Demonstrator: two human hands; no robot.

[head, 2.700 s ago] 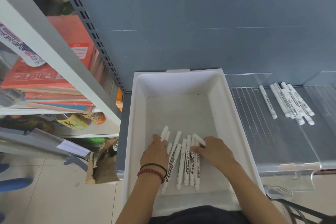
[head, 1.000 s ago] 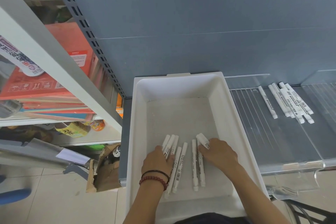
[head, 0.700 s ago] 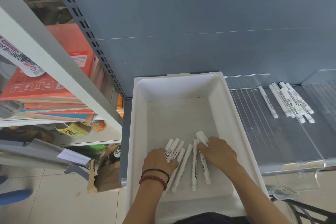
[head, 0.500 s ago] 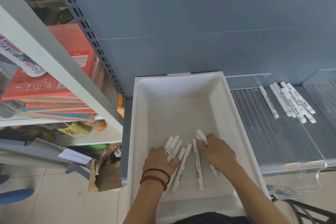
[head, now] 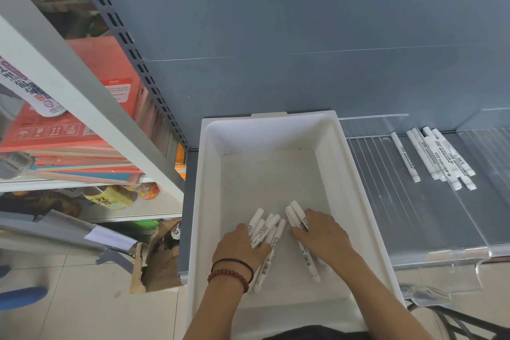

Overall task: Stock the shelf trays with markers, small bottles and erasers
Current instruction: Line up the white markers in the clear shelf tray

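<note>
Head-camera footage shows the left hand [head: 242,247] laid flat, palm down and fingers spread, over a small cluster of white markers [head: 266,232] on the floor of the white bin [head: 356,174]; nothing is seen to be gripped. The right hand [head: 321,234] is pressed onto a second pair of markers [head: 296,214], its fingers curled loosely over the barrels; whether any barrel is actually pinched cannot be told, since the fingertips are hidden by the hand's own back. Both groups lie in the near half of the bin, and its far half is bare.

Just right of the bin, a clear shelf tray [head: 386,201] is seen with a further bundle of markers [head: 438,157] lying toward its back. Left of the bin, a shelf upright [head: 82,85] and stacked orange boxes [head: 69,132] are visible, and a torn cardboard box [head: 160,257] stands on the floor below.

Several risks can be judged from this. The round barrels could be rolled apart under flat palms, so that a gather leaves strays behind. If too many are scooped at once, one could be dropped over the bin's rim on the way to the tray, and be lost to the floor or the cardboard box. Markers set down carelessly in the tray could also knock the existing bundle out of line. No bottles or erasers are in view.
</note>
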